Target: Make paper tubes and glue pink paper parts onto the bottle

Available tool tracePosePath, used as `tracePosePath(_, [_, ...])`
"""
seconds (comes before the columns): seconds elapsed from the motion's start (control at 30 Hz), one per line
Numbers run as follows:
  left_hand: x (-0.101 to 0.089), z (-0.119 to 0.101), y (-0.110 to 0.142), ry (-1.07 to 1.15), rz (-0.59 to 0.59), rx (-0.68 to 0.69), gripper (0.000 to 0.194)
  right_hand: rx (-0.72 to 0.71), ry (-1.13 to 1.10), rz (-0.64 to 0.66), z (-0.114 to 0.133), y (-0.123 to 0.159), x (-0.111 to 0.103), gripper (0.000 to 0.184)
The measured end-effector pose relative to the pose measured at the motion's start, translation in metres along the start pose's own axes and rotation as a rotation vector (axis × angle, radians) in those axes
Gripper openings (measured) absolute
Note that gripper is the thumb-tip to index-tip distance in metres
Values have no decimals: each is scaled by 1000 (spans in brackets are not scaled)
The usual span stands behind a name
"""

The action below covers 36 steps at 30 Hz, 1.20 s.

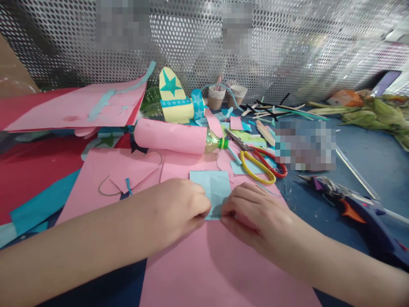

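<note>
A small light blue piece of paper [214,187] with faint fold lines lies over a large pink sheet [204,264]. My left hand [187,197] is closed at its lower left edge, fingers curled under. On the right edge, my right hand [251,209] pinches the same paper, thumb low and fingers bent. Both fingertips are partly hidden. Just beyond my hands, a bottle wrapped in pink paper [172,137] lies on its side, its green cap pointing right. Open scissors [255,160] with red and yellow handles rest beyond my right hand.
A dark blue glue gun [361,209] lies at the right beside a clear stick [358,172]. Stacked pink sheets [79,104] and red paper [22,170] cover the left. Paper cups [217,97], scraps and corn husks [370,113] line the perforated metal wall [179,30].
</note>
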<state>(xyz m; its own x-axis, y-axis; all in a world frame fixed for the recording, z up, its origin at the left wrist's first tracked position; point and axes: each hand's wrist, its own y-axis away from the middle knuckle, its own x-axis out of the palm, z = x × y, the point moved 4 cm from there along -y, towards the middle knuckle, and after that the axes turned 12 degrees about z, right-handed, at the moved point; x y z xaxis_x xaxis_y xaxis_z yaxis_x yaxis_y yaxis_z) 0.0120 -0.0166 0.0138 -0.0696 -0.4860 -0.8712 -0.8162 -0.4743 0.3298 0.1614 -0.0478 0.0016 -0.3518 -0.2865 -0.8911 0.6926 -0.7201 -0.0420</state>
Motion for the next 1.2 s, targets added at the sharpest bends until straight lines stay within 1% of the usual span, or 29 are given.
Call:
tracePosePath(0.1, [-2,0,0,21,11,-36,21,3,-8,10,-1,0,0,15])
tracePosePath(0.2, [-3,-1,1,61,-10,-30,18,-21,-4,-8,-3,0,1,17])
tracePosePath(0.23, [-2,-1,1,77,1,-44,17,-31,-1,-19,-3,0,1,18])
tracePosePath(0.37, [0,4,-1,165,85,-184,16,-18,16,-3,-4,0,2,16])
tracePosePath(0.47, [2,9,1,280,100,-239,13,1,28,11,-3,0,1,13])
tracePosePath(0.57, [5,11,3,351,84,-260,11,-3,22,7,-4,1,1,12])
tracePosePath(0.67, [4,9,4,309,24,-264,13,-19,15,0,-5,0,2,13])
tracePosePath(0.73, [2,7,3,286,9,-270,15,-24,7,-25,-6,1,4,13])
tracePosePath(0.83, [2,8,1,334,42,-289,14,-22,-17,-64,-8,1,5,13])
tracePosePath(0.93, [3,11,-1,408,102,-290,12,-31,-27,-59,-9,0,7,14])
tracePosePath(0.97, [4,12,-1,404,104,-281,12,-32,-27,-63,-9,0,7,15])
tracePosePath(1.0, [4,11,-1,376,89,-266,13,-33,-26,-80,-9,0,5,16])
tracePosePath(1.07, [4,9,1,276,20,-225,13,-34,-23,-80,-8,0,3,16])
tracePosePath(1.13, [5,4,5,181,-52,-166,14,-31,-17,-40,-7,-1,2,14])
tracePosePath(1.2, [7,0,9,137,-90,-123,15,-25,-15,0,-5,-1,0,14])
